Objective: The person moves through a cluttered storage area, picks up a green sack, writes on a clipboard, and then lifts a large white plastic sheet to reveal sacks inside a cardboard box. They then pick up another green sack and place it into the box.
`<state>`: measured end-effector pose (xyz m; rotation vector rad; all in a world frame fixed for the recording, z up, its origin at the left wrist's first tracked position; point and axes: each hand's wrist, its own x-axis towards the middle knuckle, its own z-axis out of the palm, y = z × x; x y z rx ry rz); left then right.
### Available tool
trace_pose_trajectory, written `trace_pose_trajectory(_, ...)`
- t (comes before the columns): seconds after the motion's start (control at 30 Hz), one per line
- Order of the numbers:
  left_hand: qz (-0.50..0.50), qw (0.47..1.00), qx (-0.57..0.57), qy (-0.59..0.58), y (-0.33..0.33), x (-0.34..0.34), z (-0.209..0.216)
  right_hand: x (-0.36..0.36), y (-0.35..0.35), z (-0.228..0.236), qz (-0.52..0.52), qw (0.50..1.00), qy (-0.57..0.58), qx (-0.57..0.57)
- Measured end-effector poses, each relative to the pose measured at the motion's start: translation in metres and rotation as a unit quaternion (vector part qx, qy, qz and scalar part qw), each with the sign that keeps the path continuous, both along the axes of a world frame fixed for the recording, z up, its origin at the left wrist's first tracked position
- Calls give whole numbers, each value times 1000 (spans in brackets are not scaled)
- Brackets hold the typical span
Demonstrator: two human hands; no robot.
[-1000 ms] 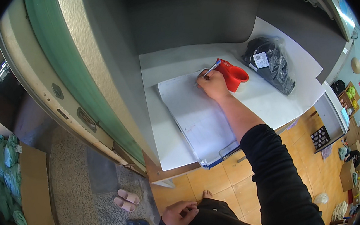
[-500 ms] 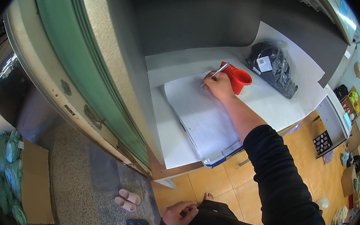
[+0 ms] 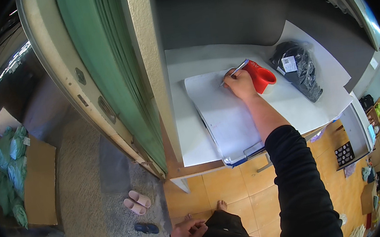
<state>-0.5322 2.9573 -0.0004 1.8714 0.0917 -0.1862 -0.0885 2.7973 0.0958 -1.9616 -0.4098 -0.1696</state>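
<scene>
My right hand (image 3: 240, 84) is closed around a silver pen (image 3: 240, 67), its tip at the white paper (image 3: 224, 115). The paper lies on a clipboard with a blue edge (image 3: 236, 162), its metal clip at the near end. Just right of my fingers, a red holder with a round opening (image 3: 263, 77) stands on a white covering sheet (image 3: 188, 59). A dark item in clear plastic wrapping (image 3: 298, 70), bearing a white label, lies farther right. Low by my body, my left hand (image 3: 188, 233) is curled closed, with nothing visible in it.
A door frame with a green panel (image 3: 102, 72) rises at the left. Beyond it are pink slippers (image 3: 137, 202), dark slippers (image 3: 146, 228) and a cardboard box (image 3: 41, 180) with green bags. Dark panels (image 3: 216, 14) back the table. Boxes and loose items line the right side.
The view has shifted, so the table and door sit farther right. My right hand still holds the pen at the paper. My left hand stays low near my body.
</scene>
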Motion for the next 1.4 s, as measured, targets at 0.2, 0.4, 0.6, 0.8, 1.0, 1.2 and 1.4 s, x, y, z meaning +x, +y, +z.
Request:
trace_pose_trajectory(0.2, 72, 997, 17, -18, -29, -20, 2, 1, 1, -2, 3, 1000, -21, -16)
trace_pose_trajectory(0.4, 119, 992, 19, -38, -90, -21, 1, 10, -1, -6, 4, 999, -44, -7)
trace_pose_trajectory(0.6, 165, 986, -10, -36, -156, -34, -17, 11, -2, -8, -11, 998, -55, -27)
trace_pose_trajectory(0.8, 219, 974, -57, 28, -211, -55, -26, 8, -3, -4, -14, 999, -40, -27)
trace_pose_trajectory(1.0, 297, 954, -33, -12, -238, -77, -9, 9, -3, -6, -13, 997, -57, -47)
trace_pose_trajectory(1.2, 323, 944, -56, 27, -245, -88, 10, 9, -2, -7, -22, 996, -80, -42)
trace_pose_trajectory(1.4, 315, 948, -3, 52, -240, -95, 21, 4, -6, -2, -8, 997, -59, -50)
